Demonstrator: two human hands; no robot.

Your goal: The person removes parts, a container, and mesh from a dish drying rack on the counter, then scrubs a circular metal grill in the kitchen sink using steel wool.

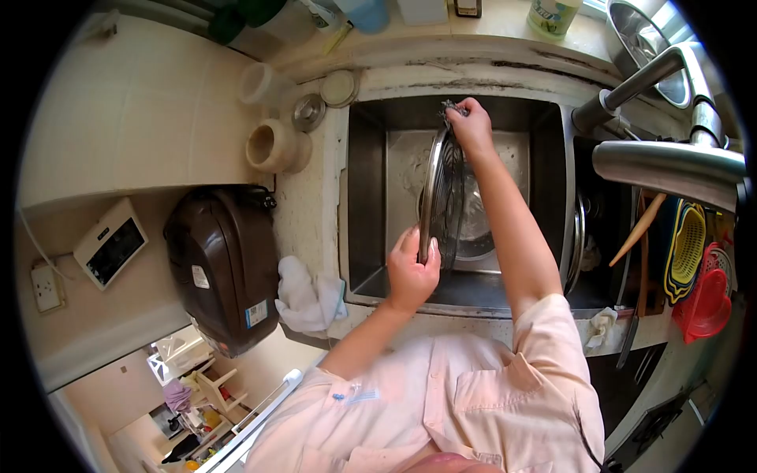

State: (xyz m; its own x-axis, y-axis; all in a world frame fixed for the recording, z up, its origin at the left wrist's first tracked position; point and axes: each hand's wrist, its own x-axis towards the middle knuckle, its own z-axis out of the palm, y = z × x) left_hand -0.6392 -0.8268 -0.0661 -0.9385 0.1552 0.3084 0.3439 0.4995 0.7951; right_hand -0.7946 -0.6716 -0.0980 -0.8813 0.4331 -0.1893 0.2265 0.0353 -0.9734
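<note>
A round pot lid (432,185) with a shiny metal rim stands on edge above the sink, seen almost side-on. My left hand (413,270) grips its near edge, thumb and fingers closed on the rim. At the lid's far edge, my right hand (471,124) is closed on a grey steel wool scrubber (453,109), which sits right at the rim. Both hands are over the steel sink (367,189). Behind the lid, a round shiny metal piece (477,225) shows on the sink floor, partly hidden by the lid and my right forearm.
The faucet (666,162) reaches in from the right. Jars (272,147) and a white cloth (303,296) lie left of the sink, beside a dark brown appliance (225,268). Bottles (552,17) and a metal bowl (643,43) stand behind. Colored baskets (684,252) are at right.
</note>
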